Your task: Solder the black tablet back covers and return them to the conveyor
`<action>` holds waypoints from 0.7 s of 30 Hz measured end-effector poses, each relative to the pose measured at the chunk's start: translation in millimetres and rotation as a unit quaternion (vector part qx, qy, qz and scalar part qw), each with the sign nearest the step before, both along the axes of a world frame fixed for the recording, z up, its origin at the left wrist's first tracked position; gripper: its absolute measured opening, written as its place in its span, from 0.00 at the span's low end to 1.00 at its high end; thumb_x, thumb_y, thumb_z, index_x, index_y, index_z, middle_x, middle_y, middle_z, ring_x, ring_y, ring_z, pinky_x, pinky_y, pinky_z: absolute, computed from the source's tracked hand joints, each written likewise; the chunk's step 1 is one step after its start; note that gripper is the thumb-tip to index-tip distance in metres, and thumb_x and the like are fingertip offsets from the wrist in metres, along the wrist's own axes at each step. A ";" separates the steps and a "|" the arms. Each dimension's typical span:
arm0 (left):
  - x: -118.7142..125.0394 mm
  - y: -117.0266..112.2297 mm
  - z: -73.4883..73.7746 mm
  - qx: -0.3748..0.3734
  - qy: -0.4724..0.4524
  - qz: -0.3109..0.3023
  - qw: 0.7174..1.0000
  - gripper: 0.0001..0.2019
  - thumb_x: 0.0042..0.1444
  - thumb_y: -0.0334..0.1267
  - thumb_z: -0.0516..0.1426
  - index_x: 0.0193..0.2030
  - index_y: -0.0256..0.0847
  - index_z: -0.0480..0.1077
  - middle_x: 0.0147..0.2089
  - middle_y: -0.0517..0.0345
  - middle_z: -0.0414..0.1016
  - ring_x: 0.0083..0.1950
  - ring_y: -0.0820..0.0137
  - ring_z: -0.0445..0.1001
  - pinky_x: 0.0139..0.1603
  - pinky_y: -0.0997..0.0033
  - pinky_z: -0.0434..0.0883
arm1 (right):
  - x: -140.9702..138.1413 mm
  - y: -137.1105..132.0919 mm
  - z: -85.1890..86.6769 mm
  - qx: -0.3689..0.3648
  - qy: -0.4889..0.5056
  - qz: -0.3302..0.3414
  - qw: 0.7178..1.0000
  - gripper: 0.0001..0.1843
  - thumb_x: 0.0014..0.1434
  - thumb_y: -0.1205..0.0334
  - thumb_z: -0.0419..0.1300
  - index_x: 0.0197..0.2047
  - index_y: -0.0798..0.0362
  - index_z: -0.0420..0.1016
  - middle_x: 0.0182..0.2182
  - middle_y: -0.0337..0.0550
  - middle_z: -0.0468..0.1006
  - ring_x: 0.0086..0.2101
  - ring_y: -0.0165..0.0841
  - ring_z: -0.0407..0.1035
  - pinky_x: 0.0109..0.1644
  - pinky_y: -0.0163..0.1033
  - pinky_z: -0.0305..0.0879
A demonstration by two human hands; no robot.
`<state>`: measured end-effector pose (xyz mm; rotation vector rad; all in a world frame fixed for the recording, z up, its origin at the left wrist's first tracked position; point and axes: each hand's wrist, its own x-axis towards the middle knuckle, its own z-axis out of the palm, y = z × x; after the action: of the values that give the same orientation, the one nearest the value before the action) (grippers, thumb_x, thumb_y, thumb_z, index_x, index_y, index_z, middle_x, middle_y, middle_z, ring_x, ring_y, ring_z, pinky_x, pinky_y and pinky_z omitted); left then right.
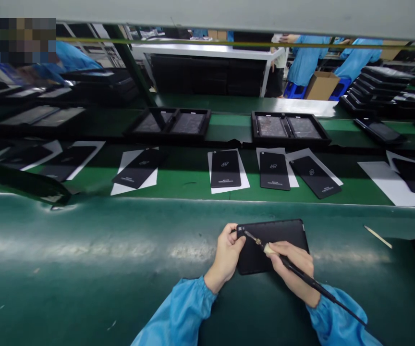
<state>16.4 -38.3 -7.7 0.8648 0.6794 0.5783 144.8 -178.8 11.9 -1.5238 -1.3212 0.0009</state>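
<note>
A black rectangular device panel (272, 241) lies flat on the green bench mat (85, 259), with small markings at its upper left corner. My left hand (226, 257) grips that panel's left edge. My right hand (292, 269) holds a black soldering iron (317, 287) like a pen, with a pale band near its grip. The iron's thin metal tip rests at the panel's upper left corner, close to my left thumb. My fingers hide part of the panel's lower edge.
Beyond the mat, a green conveyor belt (193, 190) carries several black panels on white sheets, with black trays behind them. Stacked trays (380, 91) stand at the far right. A pale stick (378, 236) lies on the mat. Co-workers in blue sleeves stand beyond, near a cardboard box (322, 85).
</note>
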 end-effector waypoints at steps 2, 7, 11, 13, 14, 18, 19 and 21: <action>0.9 0.5 -0.4 -0.001 0.001 -0.002 1.000 0.18 0.48 0.39 0.69 0.40 0.41 0.65 0.32 0.58 0.81 0.30 0.70 0.78 0.35 0.73 0.72 | 8.4 -4.7 2.4 0.007 0.009 -0.019 1.000 0.12 0.62 0.71 0.63 0.47 0.49 0.79 0.36 0.42 0.84 0.37 0.38 0.81 0.43 0.41 0.78; 4.1 1.7 -1.0 0.005 0.015 -0.001 1.000 0.22 0.45 0.42 0.71 0.42 0.41 0.67 0.32 0.58 0.82 0.33 0.67 0.81 0.38 0.72 0.74 | 49.9 -6.2 4.7 -0.011 -0.039 -0.071 0.997 0.18 0.68 0.68 0.56 0.59 0.48 0.74 0.40 0.45 0.84 0.41 0.37 0.80 0.49 0.42 0.77; 8.4 6.5 -3.9 0.007 0.041 -0.020 0.999 0.25 0.44 0.45 0.72 0.45 0.41 0.68 0.37 0.54 0.84 0.40 0.61 0.83 0.42 0.66 0.77 | 84.1 2.1 -11.9 -0.115 -0.154 -0.033 0.981 0.11 0.69 0.63 0.56 0.48 0.48 0.79 0.36 0.45 0.81 0.42 0.37 0.77 0.52 0.44 0.72; 10.2 8.5 -2.7 0.010 0.048 -0.040 0.998 0.27 0.45 0.47 0.72 0.48 0.41 0.70 0.42 0.50 0.84 0.45 0.58 0.82 0.46 0.62 0.78 | 104.0 2.6 -21.1 -0.133 -0.164 -0.052 0.976 0.09 0.68 0.63 0.57 0.44 0.49 0.79 0.32 0.43 0.79 0.37 0.34 0.75 0.46 0.39 0.72; 10.7 9.0 -1.0 0.015 0.049 -0.043 0.998 0.27 0.45 0.48 0.71 0.50 0.41 0.71 0.46 0.48 0.84 0.48 0.56 0.82 0.49 0.60 0.78 | 116.6 0.6 -23.7 -0.134 -0.162 -0.073 0.975 0.09 0.68 0.63 0.57 0.43 0.49 0.79 0.32 0.42 0.79 0.35 0.33 0.74 0.44 0.37 0.71; 10.7 9.5 7.5 0.031 0.054 -0.044 0.997 0.26 0.46 0.51 0.71 0.49 0.41 0.74 0.55 0.43 0.80 0.57 0.50 0.77 0.60 0.53 0.75 | 192.1 -22.9 -11.6 -0.122 -0.125 -0.225 0.959 0.14 0.72 0.60 0.50 0.42 0.54 0.76 0.38 0.43 0.79 0.39 0.33 0.74 0.47 0.36 0.71; 10.5 9.7 8.8 0.035 0.060 -0.047 0.996 0.25 0.46 0.51 0.71 0.48 0.40 0.74 0.55 0.42 0.80 0.58 0.49 0.77 0.61 0.51 0.74 | 214.7 -31.0 -3.4 -0.117 -0.115 -0.269 0.949 0.15 0.73 0.59 0.49 0.42 0.55 0.75 0.37 0.43 0.79 0.39 0.33 0.74 0.46 0.37 0.71; 10.0 10.6 9.7 0.047 0.072 -0.055 0.995 0.25 0.45 0.52 0.71 0.45 0.39 0.75 0.55 0.41 0.80 0.58 0.48 0.77 0.62 0.49 0.74 | 256.8 -45.8 15.4 -0.110 -0.099 -0.346 0.927 0.14 0.72 0.56 0.53 0.45 0.57 0.74 0.36 0.42 0.77 0.35 0.32 0.74 0.43 0.40 0.73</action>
<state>26.4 -27.7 2.0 1.0323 0.7357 0.4547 401.5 -224.6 27.2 -2.1622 -0.8863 -0.4786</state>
